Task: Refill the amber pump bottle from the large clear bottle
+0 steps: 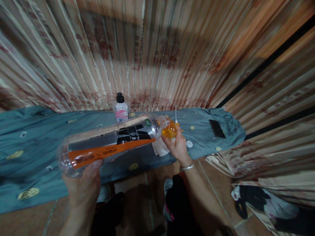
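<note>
A large clear plastic bottle [110, 141] with a silver and orange label lies tilted across the view, its neck to the right and slightly higher. My left hand [86, 182] is wrapped round its base from below. In my right hand [178, 144] is a small clear container [169, 128] with orange liquid, held against the mouth of the large bottle. Whether liquid is flowing between them is too small to tell. Below the necks, a white tissue [160, 147] rests on the cloth.
The teal patterned cloth [133, 167] bears a small black-capped bottle [121, 109], a white round cap [189, 144] and a black phone [217, 128]. A pleated curtain [152, 65] hangs behind. Clothes [278, 203] lie at the lower right.
</note>
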The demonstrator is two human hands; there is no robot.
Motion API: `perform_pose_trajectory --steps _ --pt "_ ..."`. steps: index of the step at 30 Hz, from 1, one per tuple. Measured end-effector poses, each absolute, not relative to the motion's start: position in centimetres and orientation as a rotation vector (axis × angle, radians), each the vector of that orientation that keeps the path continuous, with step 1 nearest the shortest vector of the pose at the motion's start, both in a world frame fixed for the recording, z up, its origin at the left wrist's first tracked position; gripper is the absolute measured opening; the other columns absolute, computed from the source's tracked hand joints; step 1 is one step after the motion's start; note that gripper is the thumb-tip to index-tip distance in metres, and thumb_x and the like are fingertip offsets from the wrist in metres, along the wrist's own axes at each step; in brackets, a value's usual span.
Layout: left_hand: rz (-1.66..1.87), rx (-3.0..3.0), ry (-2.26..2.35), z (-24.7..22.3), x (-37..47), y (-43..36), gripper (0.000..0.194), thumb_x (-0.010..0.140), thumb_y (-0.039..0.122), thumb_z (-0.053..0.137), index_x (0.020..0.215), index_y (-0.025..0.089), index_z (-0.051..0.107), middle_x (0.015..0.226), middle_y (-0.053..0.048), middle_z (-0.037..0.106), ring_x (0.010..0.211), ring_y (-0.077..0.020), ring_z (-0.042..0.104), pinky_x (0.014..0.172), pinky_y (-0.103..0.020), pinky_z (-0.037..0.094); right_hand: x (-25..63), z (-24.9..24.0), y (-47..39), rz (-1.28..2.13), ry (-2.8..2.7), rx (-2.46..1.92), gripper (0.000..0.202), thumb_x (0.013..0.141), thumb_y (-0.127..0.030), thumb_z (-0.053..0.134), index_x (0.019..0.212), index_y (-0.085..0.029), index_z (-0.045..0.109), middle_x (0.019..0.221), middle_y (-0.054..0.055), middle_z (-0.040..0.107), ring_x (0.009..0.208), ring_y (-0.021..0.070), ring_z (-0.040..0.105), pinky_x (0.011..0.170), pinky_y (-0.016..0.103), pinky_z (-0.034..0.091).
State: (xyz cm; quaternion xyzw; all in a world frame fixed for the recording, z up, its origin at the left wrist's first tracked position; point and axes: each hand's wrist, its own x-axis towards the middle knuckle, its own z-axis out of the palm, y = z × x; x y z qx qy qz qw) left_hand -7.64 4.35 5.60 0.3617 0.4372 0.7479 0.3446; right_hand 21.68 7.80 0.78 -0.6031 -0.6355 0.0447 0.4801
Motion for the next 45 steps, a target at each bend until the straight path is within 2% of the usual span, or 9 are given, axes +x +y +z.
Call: perform_pose_trajectory --steps 9,12,17,22,24,29,34,38,45 --pt "1.933 0.973 1.124 6.4 -7.5 4.2 0.06 0.044 0.043 0.104 0.097 0.029 0.079 0.1 -0.004 0.079 0.104 -0.0319 0.076 0.105 -0.054 0.06 21.7 0.7 7.8 0.107 -1.553 -1.484 0.065 0.091 -0.054 0.073 0.142 -0.017 0.054 0.128 0.017 0.076 0.116 0.0333 0.075 0.101 0.05 0.062" --pt "1.94 0.949 1.122 6.1 -7.6 4.3 0.058 0.045 0.046 0.104 0.095 0.028 0.08 0.096 -0.002 0.079 0.098 -0.028 0.077 0.102 -0.048 0.063 21.8 0.6 7.8 0.106 -1.551 -1.483 0.065 0.092 -0.054 0.072 0.141 -0.017 0.054 0.127 0.017 0.076 0.115 0.0331 0.076 0.1 0.05 0.062" --pt "1.97 0.93 1.08 5.6 -7.7 4.4 0.059 0.042 0.039 0.105 0.095 0.029 0.08 0.091 0.0 0.08 0.089 -0.0222 0.077 0.092 -0.035 0.065 21.8 0.6 7.9 0.114 -1.546 -1.484 0.064 0.091 -0.054 0.074 0.14 -0.017 0.055 0.127 0.017 0.076 0.116 0.0334 0.075 0.101 0.05 0.062" --pt "1.957 0.996 1.067 5.6 -7.6 4.4 0.049 0.054 0.042 0.101 0.095 0.028 0.079 0.098 -0.003 0.081 0.101 -0.0275 0.078 0.1 -0.044 0.064 21.6 0.9 7.7 0.137 -1.544 -1.472 0.062 0.092 -0.054 0.072 0.14 -0.018 0.055 0.127 0.016 0.076 0.116 0.033 0.075 0.101 0.05 0.062" --pt "1.969 0.987 1.076 5.4 -7.8 4.4 0.052 0.049 0.04 0.102 0.095 0.029 0.079 0.1 -0.002 0.08 0.102 -0.0274 0.078 0.099 -0.042 0.064 21.5 1.0 7.7 0.139 -1.544 -1.47 0.061 0.093 -0.054 0.071 0.14 -0.018 0.055 0.127 0.016 0.076 0.116 0.0329 0.075 0.1 0.049 0.062" --pt "1.936 0.996 1.106 5.0 -8.2 4.3 0.056 0.052 0.038 0.1 0.103 0.032 0.077 0.102 -0.001 0.08 0.102 -0.0289 0.078 0.101 -0.051 0.063 21.6 0.9 7.8 0.12 -1.546 -1.484 0.063 0.092 -0.054 0.072 0.141 -0.018 0.054 0.129 0.017 0.076 0.117 0.0331 0.075 0.1 0.05 0.062" --pt "2.0 0.935 1.073 5.4 -7.5 4.2 0.053 0.048 0.041 0.103 0.095 0.031 0.08 0.086 0.002 0.079 0.082 -0.022 0.077 0.09 -0.037 0.067 21.6 0.8 7.7 0.115 -1.541 -1.482 0.064 0.092 -0.055 0.071 0.141 -0.016 0.055 0.129 0.018 0.076 0.117 0.0335 0.075 0.1 0.05 0.062" --pt "1.988 0.969 1.079 6.0 -7.1 4.2 0.05 0.049 0.047 0.104 0.09 0.031 0.082 0.085 0.001 0.08 0.075 -0.0187 0.076 0.082 -0.029 0.067 21.6 1.0 7.7 0.13 -1.544 -1.48 0.062 0.092 -0.054 0.072 0.14 -0.018 0.055 0.127 0.016 0.076 0.116 0.0329 0.076 0.1 0.05 0.063" --pt "1.969 1.015 1.082 6.3 -7.1 4.3 0.06 0.05 0.051 0.103 0.102 0.031 0.082 0.095 -0.003 0.081 0.1 -0.0303 0.079 0.095 -0.048 0.067 21.7 0.9 7.8 0.156 -1.537 -1.478 0.063 0.091 -0.053 0.073 0.14 -0.018 0.055 0.129 0.017 0.076 0.119 0.034 0.075 0.103 0.052 0.062"
